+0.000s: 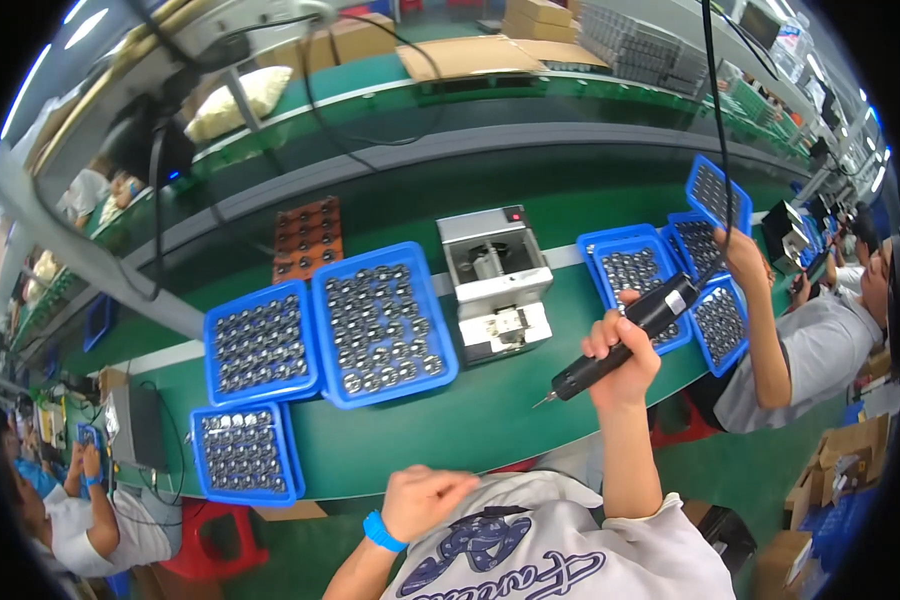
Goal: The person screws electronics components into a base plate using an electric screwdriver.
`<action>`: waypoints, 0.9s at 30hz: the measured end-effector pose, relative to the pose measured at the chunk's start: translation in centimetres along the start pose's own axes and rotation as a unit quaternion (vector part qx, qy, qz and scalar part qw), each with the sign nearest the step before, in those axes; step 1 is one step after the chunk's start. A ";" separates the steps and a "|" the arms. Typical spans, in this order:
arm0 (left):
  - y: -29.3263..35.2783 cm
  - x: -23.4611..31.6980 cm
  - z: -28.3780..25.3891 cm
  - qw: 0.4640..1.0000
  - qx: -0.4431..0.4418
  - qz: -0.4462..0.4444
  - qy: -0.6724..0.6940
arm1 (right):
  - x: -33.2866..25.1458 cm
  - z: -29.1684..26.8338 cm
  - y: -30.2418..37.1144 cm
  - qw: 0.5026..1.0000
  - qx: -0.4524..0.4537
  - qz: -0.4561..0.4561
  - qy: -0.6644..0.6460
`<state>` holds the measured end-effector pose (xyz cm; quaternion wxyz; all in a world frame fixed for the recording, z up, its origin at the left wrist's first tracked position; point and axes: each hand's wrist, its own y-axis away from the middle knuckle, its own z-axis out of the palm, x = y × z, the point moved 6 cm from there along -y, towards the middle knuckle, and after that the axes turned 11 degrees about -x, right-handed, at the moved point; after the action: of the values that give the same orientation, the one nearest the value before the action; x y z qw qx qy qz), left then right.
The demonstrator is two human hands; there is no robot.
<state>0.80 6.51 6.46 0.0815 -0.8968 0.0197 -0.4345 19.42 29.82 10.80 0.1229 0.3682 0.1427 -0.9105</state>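
My right hand (622, 358) is wrapped round a black electric screwdriver (630, 335), held tilted above the front of the table. Its thin bit points down to the left, and a cable rises from its upper end. Close to my shirt, at the table's front edge, is my left hand (425, 503), with a blue band on its wrist. Its fingers are drawn together; whatever they may hold is hidden. Beyond the screwdriver's bit stands a grey metal machine (495, 270) with an open top. Left of it, a blue tray (440, 345) holds rows of small round metal-and-black parts.
More blue trays of parts (212, 345) (295, 480) sit at the left, others (585, 245) at the right. An orange-brown rack (308, 240) lies behind. A co-worker's hand (742, 255) holds a tilted blue tray (705, 195) at the right. Cables hang overhead.
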 end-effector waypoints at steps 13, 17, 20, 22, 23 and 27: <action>10.0 -13.8 12.0 0.924 0.010 -0.265 -0.277 | -2.1 -2.0 6.4 0.996 -0.076 0.044 -0.019; 7.1 -13.2 13.5 0.916 -0.118 -0.255 -0.287 | -2.7 -3.6 5.8 0.999 -0.013 0.041 0.007; 6.2 -12.1 13.4 0.927 -0.198 -0.191 -0.257 | -3.5 -4.1 5.1 0.998 -0.042 0.039 0.005; 6.2 -10.4 13.0 0.940 -0.220 -0.167 -0.202 | -3.8 -4.5 4.8 0.997 -0.053 0.048 0.016; 5.9 -9.1 12.8 0.942 -0.224 -0.143 -0.203 | -3.9 -4.9 4.8 0.996 -0.061 0.056 0.020; 5.0 -7.8 13.4 0.928 -0.261 -0.156 -0.216 | -2.3 -5.6 4.6 0.987 -0.123 0.100 -0.026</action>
<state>6.62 4.14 -8.64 -0.2224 -0.9502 -0.0262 -0.2167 26.11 27.74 7.77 0.2616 0.3387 0.2131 -0.8783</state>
